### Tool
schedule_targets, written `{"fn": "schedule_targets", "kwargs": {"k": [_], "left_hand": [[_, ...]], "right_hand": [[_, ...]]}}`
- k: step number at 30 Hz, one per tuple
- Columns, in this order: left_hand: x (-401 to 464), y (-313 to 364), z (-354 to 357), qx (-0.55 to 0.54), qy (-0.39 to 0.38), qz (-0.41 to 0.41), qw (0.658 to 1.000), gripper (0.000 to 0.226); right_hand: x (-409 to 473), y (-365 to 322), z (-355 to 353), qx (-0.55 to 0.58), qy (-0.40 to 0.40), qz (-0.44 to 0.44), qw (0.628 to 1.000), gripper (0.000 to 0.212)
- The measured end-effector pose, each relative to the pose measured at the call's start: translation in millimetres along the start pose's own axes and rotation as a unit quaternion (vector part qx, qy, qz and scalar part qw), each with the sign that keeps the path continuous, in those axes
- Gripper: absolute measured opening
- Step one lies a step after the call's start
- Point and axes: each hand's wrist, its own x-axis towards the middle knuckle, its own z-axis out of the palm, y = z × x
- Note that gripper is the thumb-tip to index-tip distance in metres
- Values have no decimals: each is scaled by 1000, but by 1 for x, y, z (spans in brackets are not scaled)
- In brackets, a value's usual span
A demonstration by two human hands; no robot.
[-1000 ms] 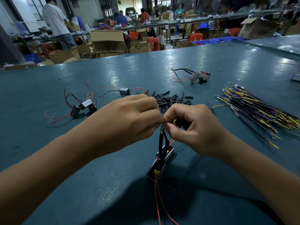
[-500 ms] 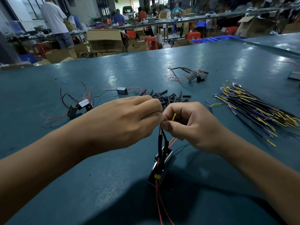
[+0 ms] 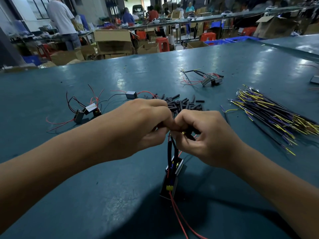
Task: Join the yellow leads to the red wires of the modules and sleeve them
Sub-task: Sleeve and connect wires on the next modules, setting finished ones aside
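Left hand (image 3: 138,128): our curled fingers pinch the red wire (image 3: 168,138), steadying the joint.
Right hand (image 3: 205,135): we pinch the yellow lead (image 3: 184,133) against it.
Modules (image 3: 170,180): dangling below.

Teal worktable (image 3: 120,195), glossy, light glare on far half. Beyond its far edge: stacked cardboard boxes (image 3: 113,42), red plastic stools (image 3: 162,43), blue crates (image 3: 229,40). Person in white shirt (image 3: 61,18) stands at a long bench, far left; others sit further back.

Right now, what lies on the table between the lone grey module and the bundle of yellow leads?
In the head view, a pile of black sleeves lies between the grey module and the yellow leads.
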Motion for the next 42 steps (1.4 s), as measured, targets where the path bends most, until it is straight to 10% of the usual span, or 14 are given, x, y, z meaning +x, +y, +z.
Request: {"fn": "schedule_targets", "kwargs": {"k": [5,12,19,29,42], "left_hand": [[0,-7,2,-88,31,-108,990,9],[-17,15,61,-370,150,-276,874,18],[-5,15,96,-237,257,-269,898,17],[-25,-18,99,-415,195,-216,862,7],[-27,-13,97,-325,168,-175,914,21]], "right_hand": [[0,2,4,-21,34,15,999,10],[3,18,6,92,71,203,972,14],[5,18,5,156,46,233,959,14],[3,25,-10,75,-44,127,988,14],[0,29,-8,103,-17,79,991,21]]}}
